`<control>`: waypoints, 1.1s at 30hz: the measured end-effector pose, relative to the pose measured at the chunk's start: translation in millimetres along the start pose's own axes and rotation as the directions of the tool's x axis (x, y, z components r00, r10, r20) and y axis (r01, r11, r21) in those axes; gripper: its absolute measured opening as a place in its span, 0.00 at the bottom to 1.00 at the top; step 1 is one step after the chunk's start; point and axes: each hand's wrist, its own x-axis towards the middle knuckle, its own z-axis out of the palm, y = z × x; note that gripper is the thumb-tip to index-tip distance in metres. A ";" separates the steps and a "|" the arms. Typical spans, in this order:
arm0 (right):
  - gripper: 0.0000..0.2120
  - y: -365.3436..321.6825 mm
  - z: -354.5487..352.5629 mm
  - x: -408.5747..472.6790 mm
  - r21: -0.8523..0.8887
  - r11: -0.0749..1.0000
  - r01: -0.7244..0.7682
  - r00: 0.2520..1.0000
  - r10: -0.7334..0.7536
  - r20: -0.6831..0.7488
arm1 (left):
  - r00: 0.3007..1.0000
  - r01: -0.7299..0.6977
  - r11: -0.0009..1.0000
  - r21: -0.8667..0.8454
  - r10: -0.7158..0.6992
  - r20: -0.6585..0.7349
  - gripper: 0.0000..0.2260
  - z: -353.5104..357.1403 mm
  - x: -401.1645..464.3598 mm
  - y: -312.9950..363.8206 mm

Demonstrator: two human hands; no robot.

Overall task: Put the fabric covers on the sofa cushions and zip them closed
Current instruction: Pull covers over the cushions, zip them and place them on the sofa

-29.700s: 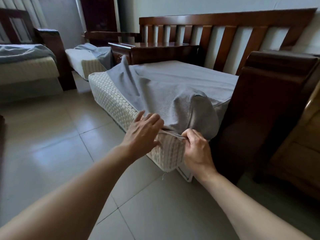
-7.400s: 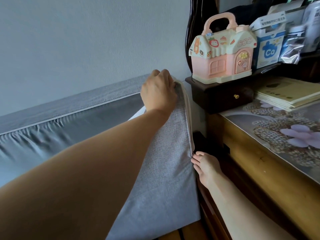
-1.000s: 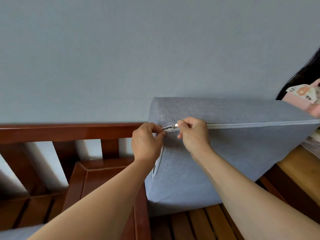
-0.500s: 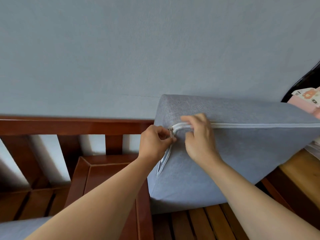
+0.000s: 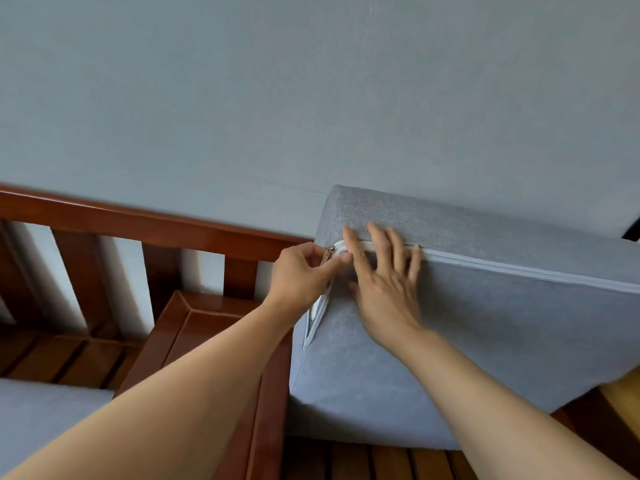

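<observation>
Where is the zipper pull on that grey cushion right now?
At the cushion's upper left corner, the zipper pull is pinched by the left hand, beside the right hand's flat fingers.

Your right hand [image 5: 384, 289] opened since 0.5 s ago, fingers now flat over zipper [image 5: 485, 263]; left hand [image 5: 303, 278] moved the pull [image 5: 327, 255] round cushion's [image 5: 485, 341] top-left corner.

A grey fabric-covered cushion [image 5: 485, 341] stands on edge, its white zip [image 5: 519, 268] closed along the top, open down the corner.

No readable text, label or number shows anywhere here.
</observation>
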 end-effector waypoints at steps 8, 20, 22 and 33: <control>0.41 -0.2 9.6 -0.2 0.006 1.000 0.006 0.993 -0.005 -0.119 | 0.991 0.124 0.973 -0.195 -0.131 -0.025 0.14 -0.4 -6.5 -6.1; 0.38 -5.5 27.9 -9.0 -0.207 0.971 0.123 0.965 -0.166 -0.203 | 0.972 0.215 0.972 -0.099 -0.203 0.116 0.14 -4.8 -9.4 -76.8; 0.37 -1.8 29.9 -9.1 -0.224 0.967 0.122 0.958 -0.173 -0.228 | 0.966 0.247 0.965 -0.088 -0.238 0.100 0.15 -2.1 -10.3 -91.9; 0.40 -8.2 77.4 -45.1 -0.302 0.934 0.193 0.930 -0.273 -0.248 | 0.957 0.288 0.958 -0.016 -0.287 0.030 0.13 12.3 -28.7 -158.8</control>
